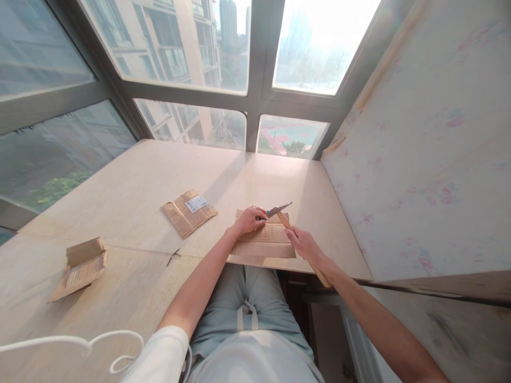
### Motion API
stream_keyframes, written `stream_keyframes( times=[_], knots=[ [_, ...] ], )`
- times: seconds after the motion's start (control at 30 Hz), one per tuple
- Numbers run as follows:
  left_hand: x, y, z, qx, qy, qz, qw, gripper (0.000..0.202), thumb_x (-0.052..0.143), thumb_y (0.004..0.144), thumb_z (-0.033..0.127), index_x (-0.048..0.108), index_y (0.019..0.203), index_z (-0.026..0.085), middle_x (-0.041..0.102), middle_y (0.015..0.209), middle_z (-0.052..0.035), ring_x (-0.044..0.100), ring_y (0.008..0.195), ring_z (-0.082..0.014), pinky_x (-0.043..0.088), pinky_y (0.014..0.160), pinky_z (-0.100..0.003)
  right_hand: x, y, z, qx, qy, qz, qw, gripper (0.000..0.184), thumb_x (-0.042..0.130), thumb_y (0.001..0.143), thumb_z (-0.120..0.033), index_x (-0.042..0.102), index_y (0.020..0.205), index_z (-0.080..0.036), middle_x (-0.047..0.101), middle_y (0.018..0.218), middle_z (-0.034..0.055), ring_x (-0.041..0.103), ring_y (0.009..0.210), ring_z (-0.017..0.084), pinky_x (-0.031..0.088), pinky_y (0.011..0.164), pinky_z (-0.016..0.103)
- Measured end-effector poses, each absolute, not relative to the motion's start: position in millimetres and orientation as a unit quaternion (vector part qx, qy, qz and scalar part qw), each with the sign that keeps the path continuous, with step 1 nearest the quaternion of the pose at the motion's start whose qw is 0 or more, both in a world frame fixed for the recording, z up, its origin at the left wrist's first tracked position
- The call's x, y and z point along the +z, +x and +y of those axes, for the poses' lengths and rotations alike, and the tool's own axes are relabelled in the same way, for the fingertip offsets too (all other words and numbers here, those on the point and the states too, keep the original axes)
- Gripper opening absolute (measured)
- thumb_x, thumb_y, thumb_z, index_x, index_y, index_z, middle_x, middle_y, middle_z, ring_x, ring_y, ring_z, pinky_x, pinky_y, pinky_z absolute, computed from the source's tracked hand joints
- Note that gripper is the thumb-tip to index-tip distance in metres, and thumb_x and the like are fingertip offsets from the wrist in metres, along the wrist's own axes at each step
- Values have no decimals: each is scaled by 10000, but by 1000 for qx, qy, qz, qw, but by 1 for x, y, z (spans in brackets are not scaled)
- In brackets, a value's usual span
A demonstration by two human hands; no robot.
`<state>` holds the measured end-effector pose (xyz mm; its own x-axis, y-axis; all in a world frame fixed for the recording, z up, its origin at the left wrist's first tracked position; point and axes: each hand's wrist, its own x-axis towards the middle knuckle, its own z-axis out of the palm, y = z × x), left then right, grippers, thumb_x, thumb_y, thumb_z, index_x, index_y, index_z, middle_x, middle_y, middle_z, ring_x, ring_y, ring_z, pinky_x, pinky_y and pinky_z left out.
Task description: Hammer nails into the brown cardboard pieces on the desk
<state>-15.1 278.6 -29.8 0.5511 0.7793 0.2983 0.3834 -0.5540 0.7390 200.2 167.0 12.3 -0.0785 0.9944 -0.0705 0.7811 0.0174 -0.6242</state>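
A hammer with a wooden handle is gripped in my right hand, its metal head raised just beside my left fingers. My left hand is closed in a pinch over a piece of brown cardboard. What it pinches is small and dark, with a bit of blue near the fingertips, and I cannot make out its kind. Rows of small holes or dots run across the middle of the cardboard, which lies flat at the front edge of the wooden surface.
Another flattened cardboard piece with a white label lies to the left. A folded cardboard piece stands partly open at far left. A white cable curls at lower left. Windows rise behind, and a patterned wall borders the right.
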Motion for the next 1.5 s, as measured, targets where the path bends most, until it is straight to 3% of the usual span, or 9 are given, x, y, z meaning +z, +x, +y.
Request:
stream_keyframes(
  times=[0.17,0.37,0.8,1.03,1.2,1.5],
  knots=[
    [-30,-14,278,323,820,353,313,105,675,718,174,755,777,205,726,1020,-52,637,1013,-203,490,921,-332,12,200,168,264,-640,-703,162,362,336,940,-455,484,713,-215,582,645,18,553,629,175,326,574,261],
    [-31,-15,279,322,820,352,316,87,687,721,188,753,774,207,725,1036,-58,633,1045,-205,484,941,-343,21,198,165,294,-663,-653,220,397,318,942,-505,421,683,-222,511,558,-18,508,530,144,319,513,241],
    [-24,-16,276,314,819,350,328,94,678,722,178,740,791,190,726,997,-60,640,1020,-201,487,918,-339,27,200,160,338,-665,-627,225,406,336,937,-530,414,691,-216,463,505,-46,449,421,103,287,426,212],
    [-26,-23,281,300,825,337,341,183,712,698,214,714,880,201,709,1069,-63,560,1197,-235,432,1029,-407,28,204,157,361,-658,-615,241,411,355,923,-552,432,706,-211,453,507,-57,417,339,79,269,341,197],
    [-16,-40,280,307,846,327,289,309,692,717,188,683,1025,182,651,1221,-102,422,1343,-262,343,1113,-460,28,205,153,376,-659,-606,240,403,352,924,-547,433,717,-210,440,506,-69,403,294,68,254,296,190],
    [-4,-122,231,370,770,486,185,228,565,825,270,683,1003,190,658,1207,-84,494,1273,-242,369,1099,-462,32,210,140,428,-635,-569,298,427,405,892,-612,401,737,-213,405,501,-97,354,269,49,221,267,178]
  ],
)
